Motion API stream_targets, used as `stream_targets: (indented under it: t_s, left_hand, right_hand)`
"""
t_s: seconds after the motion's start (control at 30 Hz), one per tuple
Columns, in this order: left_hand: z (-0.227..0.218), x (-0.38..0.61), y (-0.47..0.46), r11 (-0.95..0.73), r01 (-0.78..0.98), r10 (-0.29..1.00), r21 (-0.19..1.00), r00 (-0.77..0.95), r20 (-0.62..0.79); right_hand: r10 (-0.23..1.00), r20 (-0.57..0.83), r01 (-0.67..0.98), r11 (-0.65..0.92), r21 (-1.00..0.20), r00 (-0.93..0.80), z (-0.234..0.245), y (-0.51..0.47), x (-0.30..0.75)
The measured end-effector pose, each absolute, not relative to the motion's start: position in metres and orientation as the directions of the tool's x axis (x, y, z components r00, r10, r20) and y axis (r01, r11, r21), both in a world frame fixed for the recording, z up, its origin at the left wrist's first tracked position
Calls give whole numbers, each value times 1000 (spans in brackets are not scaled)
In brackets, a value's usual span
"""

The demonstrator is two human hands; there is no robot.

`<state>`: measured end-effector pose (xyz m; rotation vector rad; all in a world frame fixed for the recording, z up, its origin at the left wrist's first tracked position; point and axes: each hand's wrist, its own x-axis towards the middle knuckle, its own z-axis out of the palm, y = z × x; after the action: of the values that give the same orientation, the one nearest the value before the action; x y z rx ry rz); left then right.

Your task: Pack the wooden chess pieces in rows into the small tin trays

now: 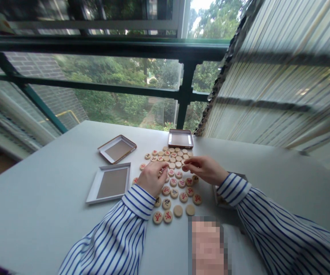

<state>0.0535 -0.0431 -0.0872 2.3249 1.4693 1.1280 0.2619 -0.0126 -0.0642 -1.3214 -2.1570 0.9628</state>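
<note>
Round wooden Chinese chess pieces (183, 197) are spread over the white table in loose rows. Many show red or dark characters, while others, like the plain piece (178, 211) near the front, have blank faces up. My left hand (152, 177) is over the left side of the spread, thumb and fingertips drawn together low among the pieces. From the right, my right hand (206, 168) reaches in, its fingers bent and close to the thumb at the middle of the group. Whatever either set of fingertips holds is too small or hidden to make out.
To the left lie a white-walled shallow tray (95, 190) and a brown-edged tray (117, 149). Another shallow box (180, 138) sits behind the pieces. My right forearm partly covers a box (219, 199). A pixelated patch (207, 244) hides something in front. Railings (110, 87) stand beyond.
</note>
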Motion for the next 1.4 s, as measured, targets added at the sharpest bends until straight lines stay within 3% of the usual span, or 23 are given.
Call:
stream_targets:
  t_s: [0.13,0.6,0.93,1.4]
  left_hand:
    - [-87,49,-41,-463,725,842,510,181,508]
    - [-78,18,-30,-270,770,894,578,-22,447]
    - [-90,14,-24,-359,838,883,410,161,442]
    - [-89,26,-19,-422,838,883,347,293,366]
  right_hand:
    - [896,2,514,257,-819,-445,-71,-10,266]
    - [883,30,593,340,-730,-469,-70,-13,265]
    - [890,-11,712,358,-604,-456,-65,-15,260]
    - [881,6,773,419,-476,-474,-65,-15,259]
